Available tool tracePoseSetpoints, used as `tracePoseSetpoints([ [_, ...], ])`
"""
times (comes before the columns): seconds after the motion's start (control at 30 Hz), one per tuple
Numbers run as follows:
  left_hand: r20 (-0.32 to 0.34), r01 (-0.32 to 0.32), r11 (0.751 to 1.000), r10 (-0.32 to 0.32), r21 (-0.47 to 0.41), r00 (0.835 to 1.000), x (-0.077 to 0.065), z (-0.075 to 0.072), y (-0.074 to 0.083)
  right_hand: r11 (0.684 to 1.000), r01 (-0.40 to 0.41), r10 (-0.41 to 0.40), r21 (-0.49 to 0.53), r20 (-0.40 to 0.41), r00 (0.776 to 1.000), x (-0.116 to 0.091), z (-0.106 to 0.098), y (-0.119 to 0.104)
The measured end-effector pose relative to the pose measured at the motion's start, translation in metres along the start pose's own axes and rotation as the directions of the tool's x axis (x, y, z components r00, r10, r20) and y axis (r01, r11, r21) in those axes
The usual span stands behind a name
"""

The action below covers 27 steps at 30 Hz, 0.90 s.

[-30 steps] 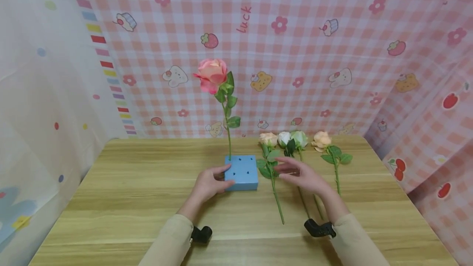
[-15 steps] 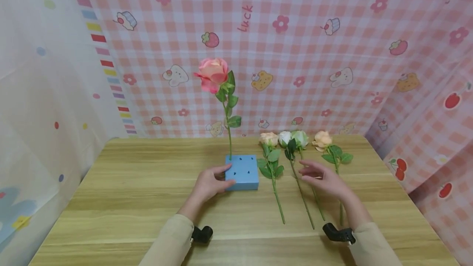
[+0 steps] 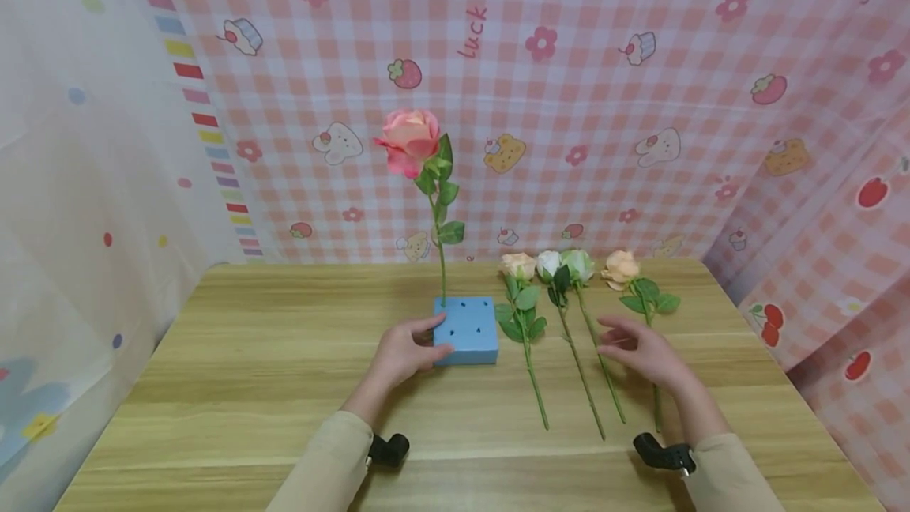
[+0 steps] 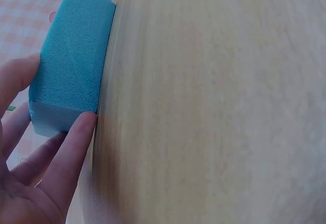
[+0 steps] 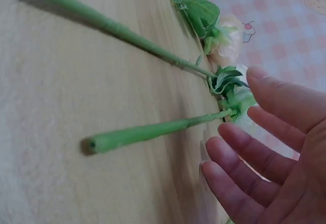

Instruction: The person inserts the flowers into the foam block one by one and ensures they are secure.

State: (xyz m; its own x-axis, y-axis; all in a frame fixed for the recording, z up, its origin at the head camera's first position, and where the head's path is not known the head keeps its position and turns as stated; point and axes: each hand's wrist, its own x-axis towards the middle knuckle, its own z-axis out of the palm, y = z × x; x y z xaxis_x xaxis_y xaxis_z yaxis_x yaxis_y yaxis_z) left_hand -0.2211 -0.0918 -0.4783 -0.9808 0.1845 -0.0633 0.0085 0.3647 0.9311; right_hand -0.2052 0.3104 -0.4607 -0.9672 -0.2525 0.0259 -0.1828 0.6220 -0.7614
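Note:
My left hand [image 3: 400, 354] holds the left side of a blue foam block [image 3: 467, 334], thumb at its front and fingers spread along its side and end. The left wrist view shows fingertips against the foam block [image 4: 74, 56]. A pink rose [image 3: 411, 141] stands upright from the block's far left corner. Slightly curved and holding nothing, my right hand [image 3: 647, 352] hovers just right of the pale green rose's stem [image 3: 604, 362]. In the right wrist view the fingers of that hand [image 5: 275, 168] are spread near the flower heads; contact with a stem is not plain.
Left of the green rose lie a white rose [image 3: 549, 264] and a peach rose [image 3: 519, 267]. Another peach rose [image 3: 622, 269] lies farther right, partly behind my right hand. Several small holes dot the block's top. A pink checked cloth [image 3: 583, 109] hangs behind the wooden table [image 3: 270, 370].
My right hand has moved right, away from the block and past the white rose's stem, to beside the green rose's stem. My left hand and the block stay put.

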Motion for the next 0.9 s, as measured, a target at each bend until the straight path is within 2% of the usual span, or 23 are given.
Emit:
tracePoseSetpoints([
  [0.37,0.003,0.006,1.0,-0.006,-0.002,1.0,0.0,0.0,0.001,0.996,-0.061,0.057,0.066,0.07,0.996,-0.001,0.001,0.011],
  [0.9,0.001,-0.003,1.0,0.003,-0.009,1.0,0.0,0.0,0.001,0.996,-0.088,0.088,0.032,0.005,0.996,-0.004,0.018,0.012],
])
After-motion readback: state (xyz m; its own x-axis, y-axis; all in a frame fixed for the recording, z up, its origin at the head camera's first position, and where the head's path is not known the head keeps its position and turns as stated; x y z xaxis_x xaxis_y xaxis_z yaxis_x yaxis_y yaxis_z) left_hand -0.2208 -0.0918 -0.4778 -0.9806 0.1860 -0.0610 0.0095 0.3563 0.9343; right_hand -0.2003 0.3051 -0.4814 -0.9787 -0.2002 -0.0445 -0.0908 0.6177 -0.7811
